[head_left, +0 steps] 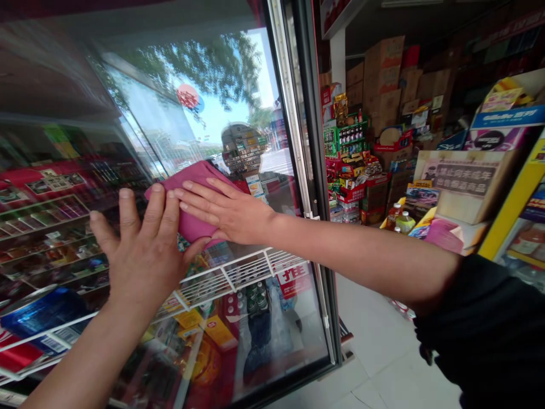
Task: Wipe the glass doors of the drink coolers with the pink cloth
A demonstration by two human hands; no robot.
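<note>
The left hand (pixel 142 250) and the right hand (pixel 225 213) stand flat and open with fingers spread, pinching nothing; both press a pink cloth (pixel 189 201) against the glass door (pixel 85 142) of a display cabinet, the cloth bunched between them at mid-height of the pane. A black sleeve (pixel 481 335) covers the right arm above the elbow. Behind the glass, a white wire shelf (pixel 238 272) runs below the hands, and a red sign (pixel 293 278) shows the character 推. Past the metal door frame (pixel 317 170) lie white floor tiles (pixel 383 346). Farther right, a notice board (pixel 457 179) reads, in part, 禁止向未成年, a blue display box (pixel 508 116) carries the Gillette name with 吉列, and cardboard cartons (pixel 383 71) are stacked behind
</note>
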